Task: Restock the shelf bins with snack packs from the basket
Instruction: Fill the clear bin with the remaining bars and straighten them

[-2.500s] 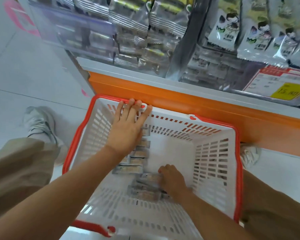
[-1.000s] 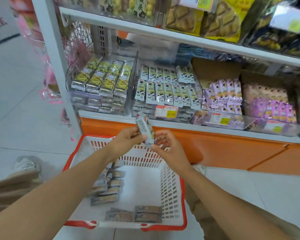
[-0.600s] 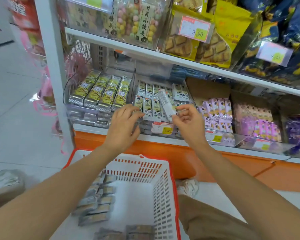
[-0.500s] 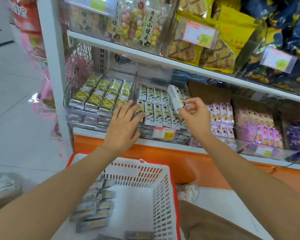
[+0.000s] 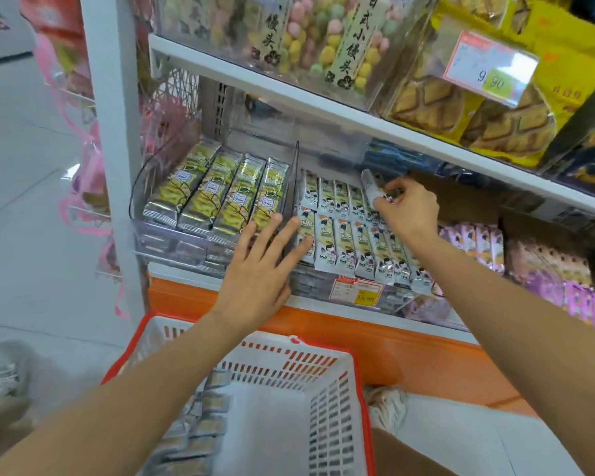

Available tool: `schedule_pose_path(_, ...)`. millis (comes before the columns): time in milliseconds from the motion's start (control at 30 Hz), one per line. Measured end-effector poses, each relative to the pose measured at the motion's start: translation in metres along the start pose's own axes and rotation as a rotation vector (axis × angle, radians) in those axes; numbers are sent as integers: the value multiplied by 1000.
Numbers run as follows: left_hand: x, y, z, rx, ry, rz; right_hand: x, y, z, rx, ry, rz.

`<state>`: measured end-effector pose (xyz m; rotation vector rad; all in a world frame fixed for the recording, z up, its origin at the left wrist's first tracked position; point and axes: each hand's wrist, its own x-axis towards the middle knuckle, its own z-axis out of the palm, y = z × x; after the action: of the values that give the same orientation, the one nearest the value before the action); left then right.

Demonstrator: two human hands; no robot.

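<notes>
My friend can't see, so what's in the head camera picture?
A person's right hand pinches a snack pack over a clear shelf bin of matching packs. The left hand, fingers spread, reaches beside it, above a red-rimmed basket.

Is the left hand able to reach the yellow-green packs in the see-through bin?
Probably yes. The left hand is open and holds nothing, and its fingertips lie right by the front ends of the yellow-green packs. The bin is open on top, and nothing stands between hand and packs.
</notes>
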<state>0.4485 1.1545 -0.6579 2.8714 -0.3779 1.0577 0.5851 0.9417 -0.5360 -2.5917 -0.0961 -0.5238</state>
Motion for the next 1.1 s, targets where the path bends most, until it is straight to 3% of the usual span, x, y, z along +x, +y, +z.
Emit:
schedule_pose_path(300,0,0,-2,3,-15,2,3,4,12,-109,-79,4)
schedule_pose_path(800,0,1,-3,5,-66,-8,-5,16,13,-300,-43,-127)
schedule_pose_path(1100,-1,2,-13,-12,-133,7,-20,20,5,-161,-61,-154)
